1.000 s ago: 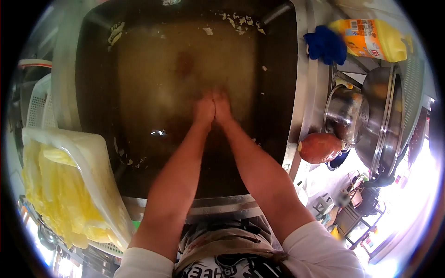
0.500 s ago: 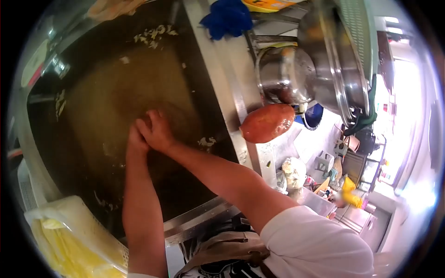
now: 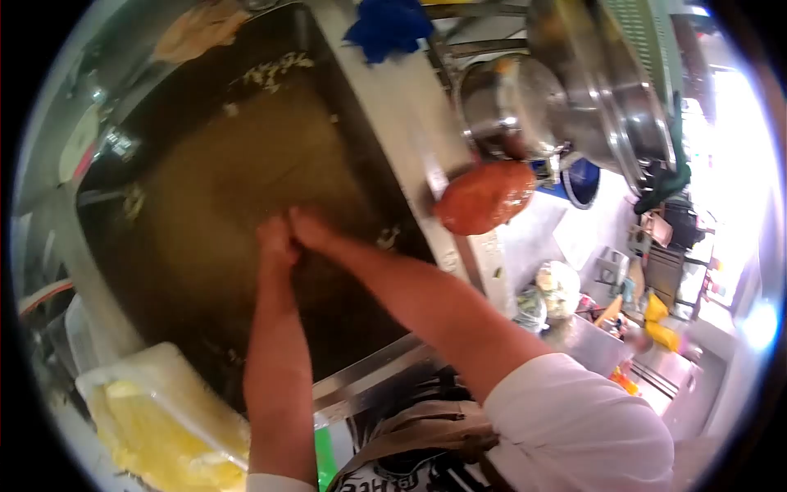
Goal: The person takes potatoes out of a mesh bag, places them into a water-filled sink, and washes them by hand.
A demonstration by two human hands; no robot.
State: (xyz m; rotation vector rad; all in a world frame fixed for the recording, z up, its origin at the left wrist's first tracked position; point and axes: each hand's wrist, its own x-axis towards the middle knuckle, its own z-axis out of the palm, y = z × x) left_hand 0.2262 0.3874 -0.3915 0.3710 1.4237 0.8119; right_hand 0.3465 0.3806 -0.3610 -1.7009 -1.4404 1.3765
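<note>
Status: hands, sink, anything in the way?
Left hand and right hand close together at the water; grip unclear. Sink holds murky brown water, bottom hidden. Pale scraps near far edge, apart from hands.

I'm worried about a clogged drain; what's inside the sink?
Inside the sink: brownish, cloudy water, pale scraps near the edges, and the left hand and right hand close together. The water hides any drain and anything the hands may hold.

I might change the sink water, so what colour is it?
The water looks murky brown, best seen in the head view.
</note>
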